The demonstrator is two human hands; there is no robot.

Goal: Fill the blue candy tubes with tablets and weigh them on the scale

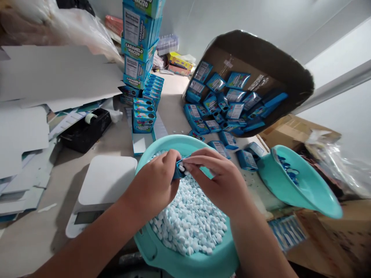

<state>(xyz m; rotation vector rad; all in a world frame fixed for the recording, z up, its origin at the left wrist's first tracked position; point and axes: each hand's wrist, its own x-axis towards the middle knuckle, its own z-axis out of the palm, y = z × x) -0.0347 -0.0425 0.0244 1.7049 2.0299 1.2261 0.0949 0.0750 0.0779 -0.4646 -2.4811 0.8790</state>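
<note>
Over a turquoise basin (162,141) full of pale blue and white candies (191,220), my left hand (158,183) is wrapped round a small blue box (179,172). The box's top is open and white candies show inside it. The fingertips of my right hand (216,173) are pinched together at the box's opening, touching its flap or a candy; which of these they grip is hard to make out.
A white scale (108,179) and a black tape dispenser (87,129) are left of the basin. Blue boxes are stacked (139,50) behind. A tipped carton (290,83) spills small blue boxes at the back right. Another turquoise basin (315,185) stands at the right.
</note>
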